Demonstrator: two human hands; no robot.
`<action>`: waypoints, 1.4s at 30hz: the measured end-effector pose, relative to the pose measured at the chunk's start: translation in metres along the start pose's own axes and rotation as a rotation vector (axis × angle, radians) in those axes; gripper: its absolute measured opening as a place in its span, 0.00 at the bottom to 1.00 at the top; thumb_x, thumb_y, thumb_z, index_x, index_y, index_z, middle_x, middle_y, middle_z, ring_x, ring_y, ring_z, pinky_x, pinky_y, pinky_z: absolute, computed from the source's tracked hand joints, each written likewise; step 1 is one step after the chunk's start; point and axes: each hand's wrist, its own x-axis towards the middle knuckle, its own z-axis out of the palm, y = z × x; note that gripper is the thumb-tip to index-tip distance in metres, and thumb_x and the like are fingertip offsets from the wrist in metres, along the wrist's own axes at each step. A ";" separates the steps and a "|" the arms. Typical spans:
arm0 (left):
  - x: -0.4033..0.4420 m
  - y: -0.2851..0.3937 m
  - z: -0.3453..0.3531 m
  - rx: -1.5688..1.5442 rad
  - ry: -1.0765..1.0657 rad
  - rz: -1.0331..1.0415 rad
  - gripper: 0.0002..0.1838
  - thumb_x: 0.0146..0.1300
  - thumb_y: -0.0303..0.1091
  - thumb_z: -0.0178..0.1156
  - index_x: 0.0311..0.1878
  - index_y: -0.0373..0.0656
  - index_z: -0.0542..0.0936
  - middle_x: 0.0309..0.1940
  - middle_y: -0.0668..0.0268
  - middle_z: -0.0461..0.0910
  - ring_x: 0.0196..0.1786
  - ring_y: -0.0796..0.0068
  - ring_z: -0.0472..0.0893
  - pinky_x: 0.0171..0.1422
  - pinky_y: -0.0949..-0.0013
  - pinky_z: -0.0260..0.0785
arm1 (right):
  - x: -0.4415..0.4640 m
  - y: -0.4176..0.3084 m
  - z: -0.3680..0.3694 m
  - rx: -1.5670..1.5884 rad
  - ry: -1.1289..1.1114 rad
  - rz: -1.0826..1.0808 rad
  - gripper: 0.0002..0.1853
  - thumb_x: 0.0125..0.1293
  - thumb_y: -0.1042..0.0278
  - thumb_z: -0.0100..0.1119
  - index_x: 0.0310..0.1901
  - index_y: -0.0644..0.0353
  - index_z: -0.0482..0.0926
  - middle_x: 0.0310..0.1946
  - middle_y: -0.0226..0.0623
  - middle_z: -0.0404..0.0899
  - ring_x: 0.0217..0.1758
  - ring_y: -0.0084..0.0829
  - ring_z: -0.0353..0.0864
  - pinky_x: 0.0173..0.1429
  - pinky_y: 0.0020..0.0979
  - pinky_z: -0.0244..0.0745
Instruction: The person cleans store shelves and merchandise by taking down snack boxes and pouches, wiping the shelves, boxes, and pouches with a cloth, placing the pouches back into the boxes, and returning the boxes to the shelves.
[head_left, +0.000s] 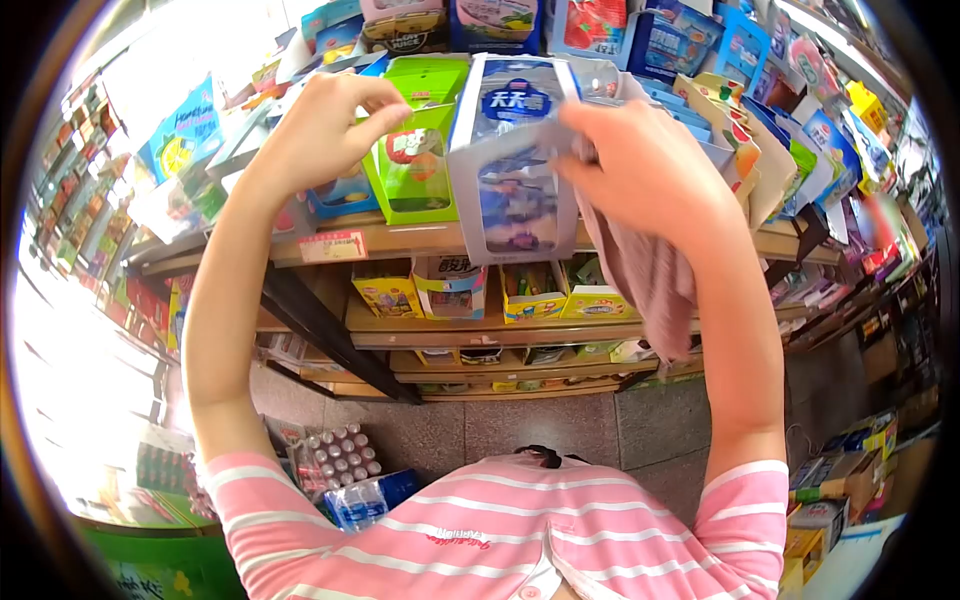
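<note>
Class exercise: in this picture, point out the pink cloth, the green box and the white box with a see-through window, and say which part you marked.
Pink cloth (652,275): head view, on its hanging folds.
Green box (415,150): head view, on its front.
White box (516,190): head view, on its front window.

White box (517,215), blue oval label: 天天 + 3rd char., unclear. Top-row dark pkt (404,33): "JUICE", word before it blurry. Light-blue pkt (185,135), far L: starts "Hon", rest n/c. Lower-shelf box (448,302): 酸 + another char., n/c. Green box (418,172): red label, chars. too blurry. Price tag (333,246) on shelf edge: print too small. Shirt (420,505): red script, illegible.
</note>
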 end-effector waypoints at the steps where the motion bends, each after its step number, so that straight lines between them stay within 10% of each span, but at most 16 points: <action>1: -0.002 0.000 0.003 -0.066 0.152 0.016 0.12 0.60 0.35 0.55 0.41 0.37 0.79 0.35 0.58 0.80 0.44 0.65 0.79 0.48 0.67 0.68 | -0.002 0.004 0.002 0.001 0.006 0.018 0.12 0.54 0.63 0.59 0.38 0.59 0.76 0.22 0.46 0.77 0.30 0.48 0.78 0.37 0.41 0.73; 4: -0.001 0.025 0.014 0.036 0.491 0.198 0.16 0.59 0.34 0.56 0.50 0.40 0.75 0.46 0.56 0.76 0.50 0.58 0.76 0.55 0.64 0.66 | -0.010 0.019 -0.011 0.390 -0.104 0.089 0.31 0.51 0.63 0.63 0.59 0.50 0.67 0.28 0.49 0.79 0.32 0.46 0.78 0.40 0.38 0.74; 9: -0.008 0.087 0.059 0.164 0.540 0.327 0.31 0.47 0.41 0.65 0.58 0.52 0.70 0.60 0.57 0.64 0.60 0.53 0.65 0.64 0.45 0.52 | -0.032 0.074 -0.011 0.351 0.064 0.221 0.43 0.47 0.64 0.69 0.65 0.54 0.58 0.32 0.45 0.80 0.36 0.38 0.81 0.42 0.37 0.70; 14: -0.012 0.114 0.135 0.209 0.735 0.182 0.36 0.44 0.43 0.68 0.60 0.57 0.68 0.65 0.52 0.57 0.67 0.44 0.54 0.70 0.42 0.29 | -0.007 0.088 0.011 0.256 -0.005 0.258 0.25 0.52 0.62 0.63 0.51 0.59 0.68 0.26 0.48 0.78 0.34 0.49 0.78 0.39 0.39 0.70; 27: 0.032 0.124 0.150 0.558 0.960 -0.158 0.29 0.55 0.45 0.54 0.60 0.43 0.66 0.59 0.53 0.61 0.66 0.48 0.54 0.68 0.47 0.41 | -0.005 0.126 0.014 0.257 0.116 -0.152 0.13 0.56 0.61 0.55 0.24 0.63 0.77 0.21 0.48 0.77 0.29 0.49 0.77 0.35 0.44 0.73; 42: 0.049 0.099 0.165 0.501 0.963 -0.137 0.21 0.55 0.31 0.49 0.55 0.47 0.73 0.56 0.58 0.63 0.63 0.51 0.58 0.67 0.48 0.46 | -0.041 0.123 -0.009 0.391 0.221 -0.235 0.13 0.57 0.61 0.56 0.20 0.60 0.74 0.14 0.45 0.74 0.19 0.46 0.76 0.24 0.41 0.70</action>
